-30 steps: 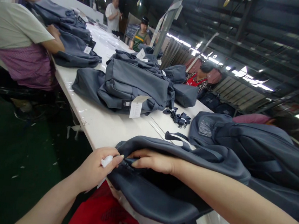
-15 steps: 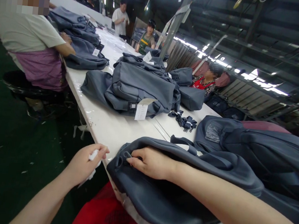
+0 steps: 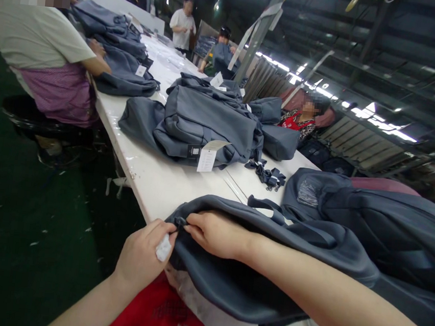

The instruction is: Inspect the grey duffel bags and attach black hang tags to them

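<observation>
In front of me a dark blue-grey bag lies on the white table with its mouth gaping toward me. My right hand reaches across the opening, thumb and fingers pinched at the inner left end of the bag. Opposite it, my left hand pinches the same end of the bag from outside, its fingertips almost meeting the right ones. Curled in the left palm is a crumpled white wad, perhaps tissue or cloth. Whatever small part sits between the fingertips is mostly hidden.
More blue-grey bags with paper tags are piled ahead on the white table. Several dark straps with clips lie behind my bag. Another bag rests at right. A co-worker sits at left; others are farther back.
My left hand has moved right and up from beside the table edge and now grips the bag's end. My right hand has stayed nearly in place, pinching there.
</observation>
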`<state>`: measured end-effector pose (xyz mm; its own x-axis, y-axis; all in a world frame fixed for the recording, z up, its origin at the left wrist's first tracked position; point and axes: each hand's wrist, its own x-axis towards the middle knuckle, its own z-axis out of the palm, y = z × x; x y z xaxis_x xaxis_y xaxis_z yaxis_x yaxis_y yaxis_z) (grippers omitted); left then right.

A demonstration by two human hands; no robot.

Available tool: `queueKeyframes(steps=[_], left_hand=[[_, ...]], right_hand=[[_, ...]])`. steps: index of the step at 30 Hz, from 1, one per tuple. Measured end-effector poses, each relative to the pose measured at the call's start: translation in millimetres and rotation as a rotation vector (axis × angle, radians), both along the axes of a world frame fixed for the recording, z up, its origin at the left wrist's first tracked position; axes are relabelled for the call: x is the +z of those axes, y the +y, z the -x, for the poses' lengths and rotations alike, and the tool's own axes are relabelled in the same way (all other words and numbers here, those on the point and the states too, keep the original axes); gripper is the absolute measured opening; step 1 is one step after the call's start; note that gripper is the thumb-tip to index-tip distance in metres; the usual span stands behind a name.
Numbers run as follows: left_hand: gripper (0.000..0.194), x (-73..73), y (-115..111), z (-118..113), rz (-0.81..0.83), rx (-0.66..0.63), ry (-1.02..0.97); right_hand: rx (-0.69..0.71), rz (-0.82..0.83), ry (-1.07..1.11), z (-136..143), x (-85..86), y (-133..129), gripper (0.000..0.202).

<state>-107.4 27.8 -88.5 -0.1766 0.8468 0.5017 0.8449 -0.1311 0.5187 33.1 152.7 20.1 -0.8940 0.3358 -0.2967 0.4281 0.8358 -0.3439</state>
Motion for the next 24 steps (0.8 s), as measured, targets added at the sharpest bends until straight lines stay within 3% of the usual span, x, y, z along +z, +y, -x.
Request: queueKeyframes(steps=[10, 13, 16, 19, 24], left_hand=[[0.005, -11.8, 4.9, -8.2, -0.045, 0.046, 0.065], [0.005, -11.7, 7.1, -5.1, -0.041, 0.056, 0.067], [0.004, -9.6, 10.0, 2.3, -0.039, 0.003, 0.055], [0.004, -6.0, 11.9, 9.4, -0.03, -0.08, 0.02], [0.018, 16.0, 19.8, 6.8, -0.09, -0.134, 0.014]], right_hand=[[0.054, -0.258, -0.11, 4.4, -13.5, -5.3, 0.033], [0.029, -0.209, -0.174, 4.1, -10.8, -4.7, 0.035], [-0.032, -0.055, -0.21, -8.3, 7.8, 1.3, 0.046], [-0.152, -0.026, -0.305, -36.9, 40.5, 12.2, 0.057], [-0.268, -0.056, -0.394, -102.6, 88.6, 34.4, 0.046]])
